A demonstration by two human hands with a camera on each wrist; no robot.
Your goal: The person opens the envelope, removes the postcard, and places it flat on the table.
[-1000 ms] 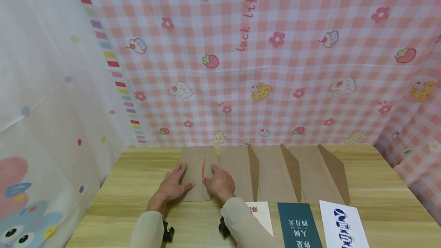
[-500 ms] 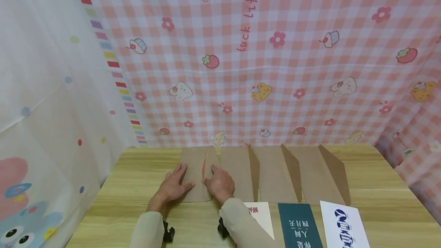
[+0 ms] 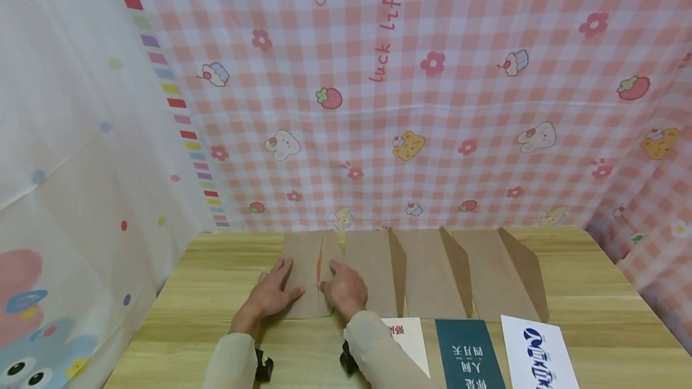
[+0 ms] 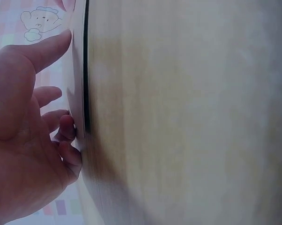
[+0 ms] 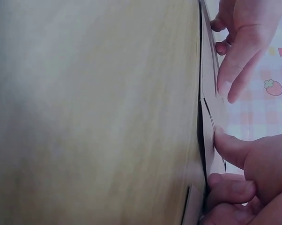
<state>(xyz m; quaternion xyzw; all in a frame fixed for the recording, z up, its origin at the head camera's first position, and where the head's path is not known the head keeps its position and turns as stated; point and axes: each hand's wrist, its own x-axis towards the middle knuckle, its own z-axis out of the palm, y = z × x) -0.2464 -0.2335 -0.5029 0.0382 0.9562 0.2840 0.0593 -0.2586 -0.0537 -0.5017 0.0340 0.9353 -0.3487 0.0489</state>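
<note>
At the left end of a row of kraft-paper envelopes lies one envelope (image 3: 305, 302) under both hands. Something orange (image 3: 319, 263) shows through a narrow slit between its body and its flap (image 3: 331, 245). My left hand (image 3: 272, 291) rests on the body with fingers spread, thumb pointing toward the slit. At the flap, my right hand (image 3: 346, 288) has its thumb on the paper beside the slit and its other fingers curled at the outer edge. In the right wrist view, that thumb (image 5: 232, 147) and the curled fingers (image 5: 230, 192) hold the flap between them.
Three more envelopes (image 3: 373, 275) lie to the right, their darker flaps spread out. Nearer the front are a cream card (image 3: 412, 341), a dark green card (image 3: 467, 353) and a white card (image 3: 537, 350) with blue lettering. A checked cloth (image 3: 351, 131) hangs behind the wooden table (image 3: 178, 317).
Both hands keep their places on the left envelope. The orange slit looks almost the same, and only a slight shift of the head view shows.
</note>
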